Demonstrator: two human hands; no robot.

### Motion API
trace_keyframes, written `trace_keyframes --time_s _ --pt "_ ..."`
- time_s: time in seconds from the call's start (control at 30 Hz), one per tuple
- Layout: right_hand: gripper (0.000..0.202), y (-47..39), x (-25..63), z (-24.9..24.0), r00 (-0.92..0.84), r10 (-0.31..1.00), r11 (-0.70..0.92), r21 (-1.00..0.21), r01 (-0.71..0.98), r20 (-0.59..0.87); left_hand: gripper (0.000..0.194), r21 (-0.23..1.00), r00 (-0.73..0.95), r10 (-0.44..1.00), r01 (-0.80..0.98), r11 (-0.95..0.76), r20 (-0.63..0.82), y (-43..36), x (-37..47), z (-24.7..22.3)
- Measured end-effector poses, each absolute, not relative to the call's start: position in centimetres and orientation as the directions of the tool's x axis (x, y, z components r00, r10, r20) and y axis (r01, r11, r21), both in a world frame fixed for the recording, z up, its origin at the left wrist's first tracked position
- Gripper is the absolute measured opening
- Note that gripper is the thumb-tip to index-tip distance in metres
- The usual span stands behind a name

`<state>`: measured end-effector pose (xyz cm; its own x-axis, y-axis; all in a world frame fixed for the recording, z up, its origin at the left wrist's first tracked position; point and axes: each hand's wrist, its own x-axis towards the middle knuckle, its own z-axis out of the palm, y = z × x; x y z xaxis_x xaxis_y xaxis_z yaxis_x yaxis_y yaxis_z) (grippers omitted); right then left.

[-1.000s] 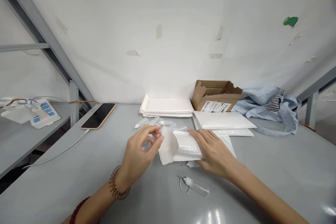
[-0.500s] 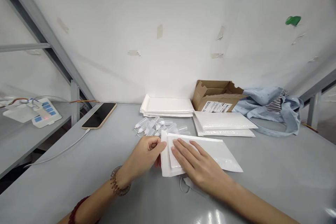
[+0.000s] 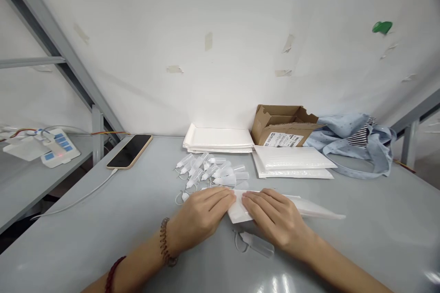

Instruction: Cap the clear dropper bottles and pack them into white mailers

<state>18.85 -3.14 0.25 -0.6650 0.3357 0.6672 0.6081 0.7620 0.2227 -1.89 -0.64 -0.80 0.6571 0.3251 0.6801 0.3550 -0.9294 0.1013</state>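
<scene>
A white bubble mailer is between my hands at the front middle of the table, its right end sticking out past my right hand. My left hand has its fingers closed on the mailer's left end. Close beside it, my right hand is closed over the mailer's middle, fingertips pressed on its surface; its thumb is hidden. A clear plastic dropper bottle with a looped cap strap lies just in front of the mailer. Behind my hands is a loose pile of similar bottles.
Against the wall lie a stack of white mailers, an open cardboard box and light blue cloth. Two more mailers lie before the box. A phone on a cable rests at left, near a power strip.
The mailer has turned and tilted, with its right end reaching farther right. My left hand has shifted right, now with fingers over its end. The front bottle and more of the pile are uncovered.
</scene>
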Motion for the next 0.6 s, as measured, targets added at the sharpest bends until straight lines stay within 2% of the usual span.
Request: trace_keyframes --time_s 0.07,0.17,0.23,0.3,0.37,0.43,0.47,0.53,0.6 --pt "0.021 -3.2 18.9 0.6 -0.649 0.328 0.755 0.222 0.616 0.686 0.028 0.14 0.617 0.35 0.363 -0.921 0.704 -0.8 -1.7 -1.0" --pt "0.008 -2.9 19.9 1.5 -0.598 0.354 0.694 0.227 0.683 0.719 0.025 0.291 0.546 0.469 0.382 -0.877 0.694 -1.1 -1.6 -0.7" --pt "0.016 -2.3 21.4 2.5 -0.512 0.447 0.633 0.145 0.76 0.733 0.021 0.429 0.474 0.596 0.419 -0.8 0.648 -1.0 -1.7 -0.3" --pt "0.031 -1.5 23.8 3.5 -0.374 0.602 0.563 -0.042 0.826 0.705 0.023 0.567 0.388 0.73 0.462 -0.682 0.562 -0.7 -1.8 0.1" --pt "0.036 -0.4 26.7 4.4 -0.152 0.762 0.44 -0.331 0.835 0.629 0.033 0.691 0.317 0.836 0.471 -0.549 0.448 -0.2 -1.7 0.6" --pt "0.033 0.5 29.6 5.1 0.111 0.867 0.265 -0.637 0.723 0.486 0.037 0.798 0.278 0.903 0.431 -0.422 0.327 0.5 -1.3 1.5" --pt "0.032 0.9 31.0 5.3 0.192 0.898 0.216 -0.777 0.591 0.395 0.035 0.848 0.27 0.925 0.391 -0.358 0.266 0.9 -0.8 1.9" --pt "0.037 1.5 33.3 5.4 0.243 0.947 0.118 -0.93 0.348 0.211 0.032 0.926 0.279 0.949 0.297 -0.233 0.149 2.1 0.7 2.9" --pt "0.036 2.0 35.0 5.2 0.252 0.962 0.034 -0.957 0.288 0.11 0.027 0.97 0.324 0.944 0.204 -0.132 0.06 3.7 2.8 3.6"
